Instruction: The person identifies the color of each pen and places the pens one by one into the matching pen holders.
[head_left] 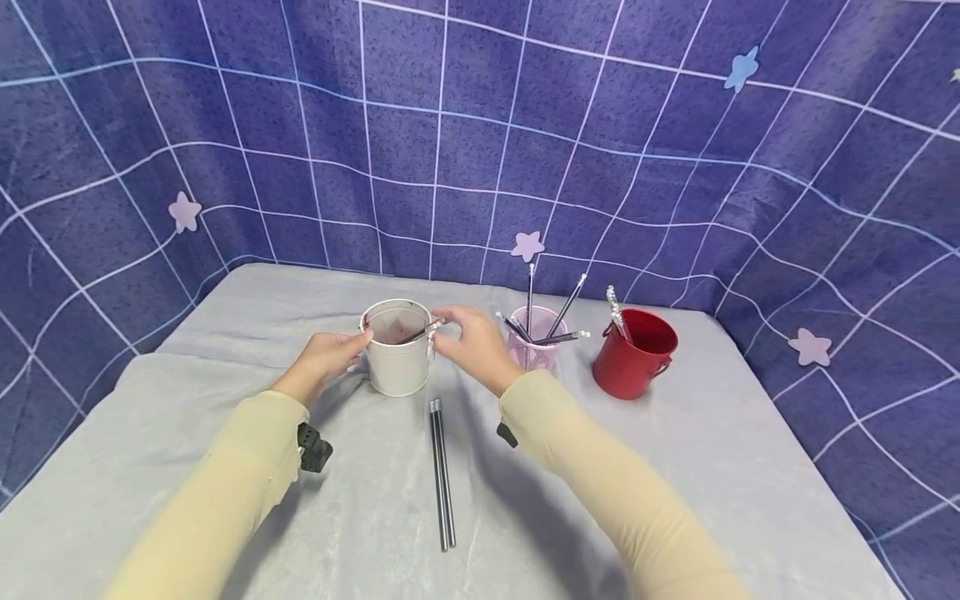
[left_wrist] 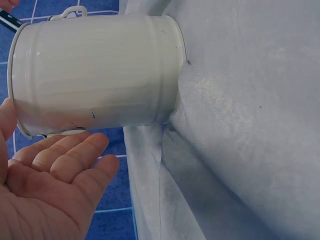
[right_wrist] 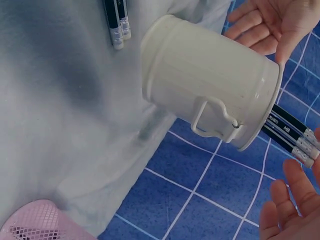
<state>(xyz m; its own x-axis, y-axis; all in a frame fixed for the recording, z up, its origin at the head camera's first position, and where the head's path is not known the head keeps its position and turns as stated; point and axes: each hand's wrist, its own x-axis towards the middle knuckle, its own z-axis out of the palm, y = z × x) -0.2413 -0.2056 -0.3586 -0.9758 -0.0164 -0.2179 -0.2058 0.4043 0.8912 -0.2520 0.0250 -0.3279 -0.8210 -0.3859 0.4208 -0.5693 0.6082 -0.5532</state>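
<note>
A white metal bucket (head_left: 399, 367) stands upright on the grey cloth, with small handles on its sides. At its left, my left hand (head_left: 326, 360) touches the rim with the thumb; its relaxed fingers (left_wrist: 82, 160) lie along the side near one handle. My right hand (head_left: 474, 343) is at the opposite side of the rim. Between thumb and fingertips it pinches the eraser ends of a few dark pencils (right_wrist: 290, 132), which slant into the bucket. Their lower ends are hidden inside. Two dark pencils (head_left: 442, 475) lie side by side in front of the bucket.
Right of the bucket, a pink mesh pencil cup (head_left: 534, 357) holds several dark pencils leaning outward. Farther right, a red bucket (head_left: 633, 358) has white-tipped pencils at its left rim. A blue gridded curtain (head_left: 480, 133) hangs behind the cloth-covered table (head_left: 360, 517).
</note>
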